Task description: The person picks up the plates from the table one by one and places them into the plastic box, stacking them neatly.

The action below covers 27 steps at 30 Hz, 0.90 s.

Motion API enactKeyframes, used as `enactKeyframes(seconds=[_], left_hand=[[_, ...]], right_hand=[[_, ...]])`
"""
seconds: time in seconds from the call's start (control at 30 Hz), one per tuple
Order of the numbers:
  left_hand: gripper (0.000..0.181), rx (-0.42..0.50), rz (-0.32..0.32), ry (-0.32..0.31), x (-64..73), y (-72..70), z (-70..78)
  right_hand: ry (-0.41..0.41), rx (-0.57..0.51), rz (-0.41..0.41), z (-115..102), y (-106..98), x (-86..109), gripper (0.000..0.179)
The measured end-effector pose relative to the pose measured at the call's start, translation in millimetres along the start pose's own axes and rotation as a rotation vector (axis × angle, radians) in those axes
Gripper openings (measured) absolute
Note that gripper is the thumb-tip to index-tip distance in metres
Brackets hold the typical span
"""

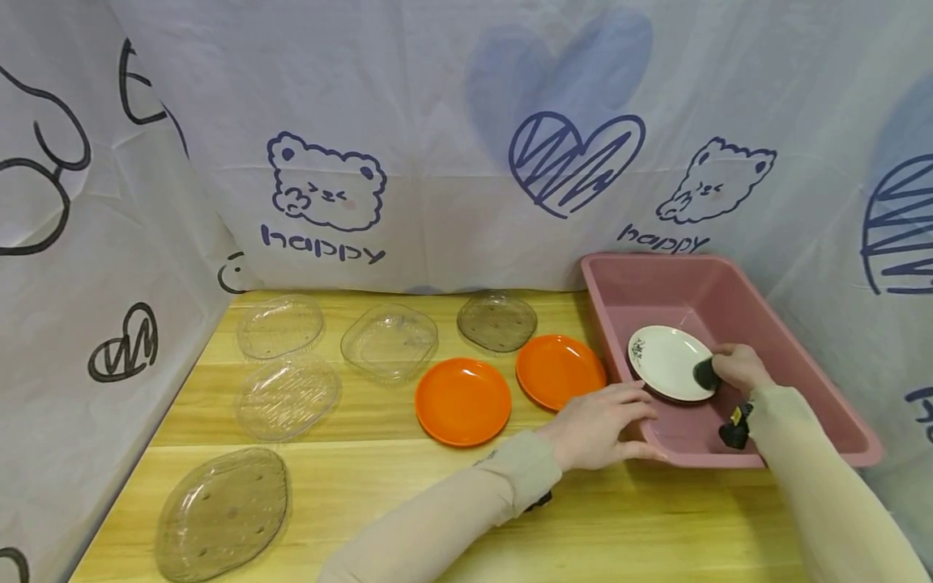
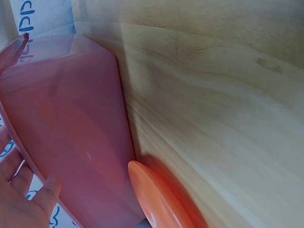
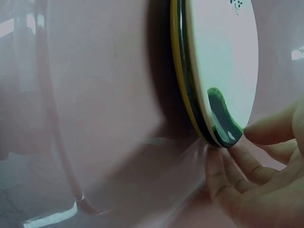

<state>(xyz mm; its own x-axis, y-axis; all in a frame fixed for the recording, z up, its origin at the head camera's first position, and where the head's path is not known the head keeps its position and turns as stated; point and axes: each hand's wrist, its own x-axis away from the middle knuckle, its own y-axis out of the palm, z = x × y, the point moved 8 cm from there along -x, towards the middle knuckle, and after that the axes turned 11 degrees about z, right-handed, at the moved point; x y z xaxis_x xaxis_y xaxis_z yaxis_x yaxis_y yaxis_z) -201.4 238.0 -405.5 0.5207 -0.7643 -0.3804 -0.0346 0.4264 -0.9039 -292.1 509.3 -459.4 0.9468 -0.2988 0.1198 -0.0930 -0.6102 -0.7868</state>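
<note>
On the right of the head view is a pink plastic basin. My left hand holds its near left rim, with the thumb on the outer wall in the left wrist view. Inside the basin lies a white plate with a small floral print. Its rim is pinched by my right hand. Darker and yellow rims show close beneath it in the right wrist view. A dark green patch sits by my fingertips; I cannot tell whether it belongs to the plate.
Two orange plates lie left of the basin, the right one close to its wall. Several clear plastic lids or trays and two brownish ones are spread over the wooden table. Printed white cloth hangs behind.
</note>
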Motion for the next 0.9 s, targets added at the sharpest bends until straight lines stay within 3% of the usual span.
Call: enactKeyframes(seconds=[0.2,0.43,0.67,0.9], left_hand=[[0.058,0.034,0.004,-0.005,4.1,0.4,-1.4],[0.051,0.153,0.060,-0.064,8.6,-18.1,-15.6],[0.044,0.145,0.147,-0.203,25.0,-43.4,-61.1],[0.044,0.139,0.175,-0.347,53.3,-60.0,-110.2]], right_hand=[[-0.010,-0.032,0.084,-10,-5,4.5,0.059],[-0.142,-0.061,0.225,-38,-15,8.5,0.053],[-0.184,-0.163,0.319,-89,-21,23.5,0.044],[-0.256,-0.361,0.359,-152,-24,53.1,0.037]])
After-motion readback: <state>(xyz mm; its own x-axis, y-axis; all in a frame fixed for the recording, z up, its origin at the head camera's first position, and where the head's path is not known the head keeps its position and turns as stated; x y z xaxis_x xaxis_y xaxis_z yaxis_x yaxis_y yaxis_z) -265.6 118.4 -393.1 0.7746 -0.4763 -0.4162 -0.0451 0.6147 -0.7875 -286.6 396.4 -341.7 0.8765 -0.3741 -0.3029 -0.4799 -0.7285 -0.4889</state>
